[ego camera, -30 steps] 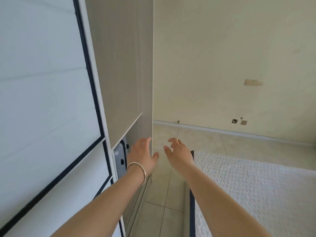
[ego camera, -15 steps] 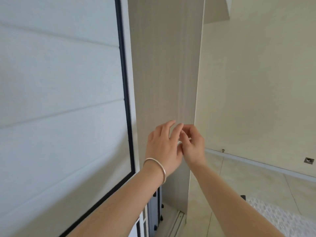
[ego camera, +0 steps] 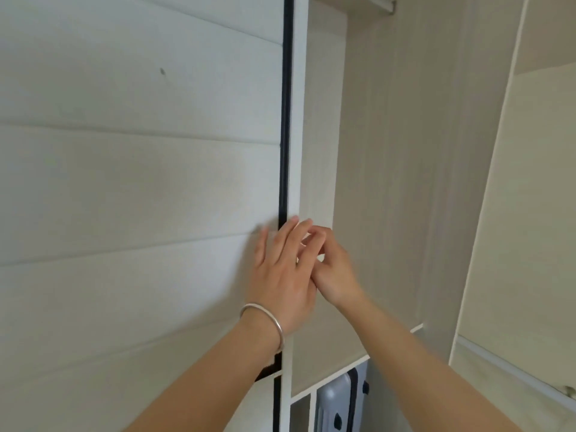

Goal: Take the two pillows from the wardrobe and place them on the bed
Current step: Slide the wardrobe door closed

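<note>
Two hands are meeting at the door (ego camera: 140, 182) edge: our left hand (ego camera: 282, 272) is lying flat, fingers straight; our right hand (ego camera: 332, 269) is curling round the edge, fingertips hidden. We are seeing no pillows; a suitcase (ego camera: 339, 400) is showing, cut off below.

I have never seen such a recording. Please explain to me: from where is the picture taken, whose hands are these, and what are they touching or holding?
There is no machine here. A person wears a camera on the head, so the picture looks forward and down at that person's own arms. The left hand, with a bracelet on its wrist, lies with straight fingers on the sliding door of a wardrobe, at the door's edge. The right hand is beside it with curled fingers; whether it pinches the door edge is unclear. Neither hand carries anything. Behind the door edge the wardrobe interior shows; lower down stands a grey suitcase. No pillows are visible.
</note>
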`<control>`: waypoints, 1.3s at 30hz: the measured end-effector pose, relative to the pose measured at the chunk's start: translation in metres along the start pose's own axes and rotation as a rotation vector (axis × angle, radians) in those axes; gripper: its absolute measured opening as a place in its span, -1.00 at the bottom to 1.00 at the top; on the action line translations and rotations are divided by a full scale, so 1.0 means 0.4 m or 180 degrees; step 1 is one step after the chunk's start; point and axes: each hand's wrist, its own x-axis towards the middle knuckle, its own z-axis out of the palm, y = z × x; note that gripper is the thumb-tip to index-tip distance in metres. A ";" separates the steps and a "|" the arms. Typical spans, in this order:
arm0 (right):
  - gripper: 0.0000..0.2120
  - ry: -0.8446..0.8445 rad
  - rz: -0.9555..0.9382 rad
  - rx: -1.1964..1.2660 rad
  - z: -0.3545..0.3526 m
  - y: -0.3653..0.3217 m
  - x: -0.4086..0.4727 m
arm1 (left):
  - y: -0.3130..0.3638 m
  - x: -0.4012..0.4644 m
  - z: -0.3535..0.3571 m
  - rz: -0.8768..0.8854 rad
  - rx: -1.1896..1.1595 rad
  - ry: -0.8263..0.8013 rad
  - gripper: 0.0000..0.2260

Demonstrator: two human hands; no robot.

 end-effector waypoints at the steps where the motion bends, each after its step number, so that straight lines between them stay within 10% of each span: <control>1: -0.75 -0.0090 0.0046 0.0064 0.013 -0.006 0.006 | -0.008 -0.001 -0.007 -0.0049 0.0190 -0.0027 -0.48; 30: -0.81 0.0264 0.0660 0.0220 0.051 0.014 0.047 | -0.038 -0.023 0.057 -0.0058 0.0761 -0.0404 -0.25; 39: -0.24 0.0141 0.1134 0.1000 0.031 0.060 0.068 | -0.022 0.002 0.094 0.0073 0.0749 -0.0407 -0.30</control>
